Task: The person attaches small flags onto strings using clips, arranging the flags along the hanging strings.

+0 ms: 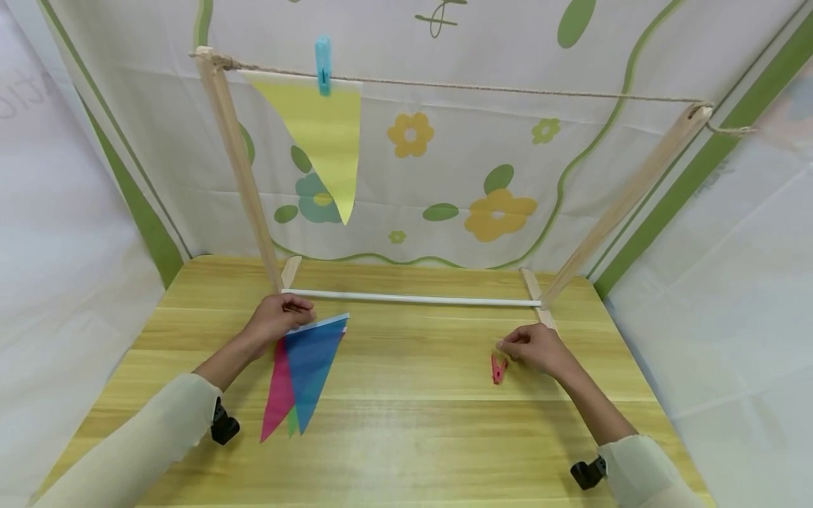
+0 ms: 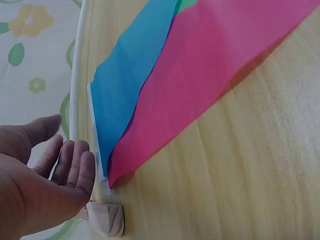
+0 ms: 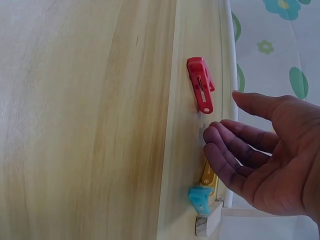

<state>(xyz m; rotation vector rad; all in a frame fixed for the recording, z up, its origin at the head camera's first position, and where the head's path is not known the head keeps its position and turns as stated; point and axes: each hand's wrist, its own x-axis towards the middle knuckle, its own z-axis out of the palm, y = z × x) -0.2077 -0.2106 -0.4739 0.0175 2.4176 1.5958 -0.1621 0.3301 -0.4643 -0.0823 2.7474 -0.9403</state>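
Note:
My left hand hovers by the white top edge of a small pile of pennants. In the left wrist view its fingers are loosely bent, with the thumb apart and nothing pinched. The blue pennant lies over the pink pennant; a sliver of the green pennant shows beneath. On the right, my right hand is beside a red clothespin lying on the table, fingers relaxed and apart from it. Below those fingers lie a blue clothespin and a yellow clothespin, partly hidden.
A twine line runs between two wooden posts. From it hangs a yellow pennant, held by a blue clothespin. A white rod joins the post bases low over the wooden table. Patterned cloth stands behind.

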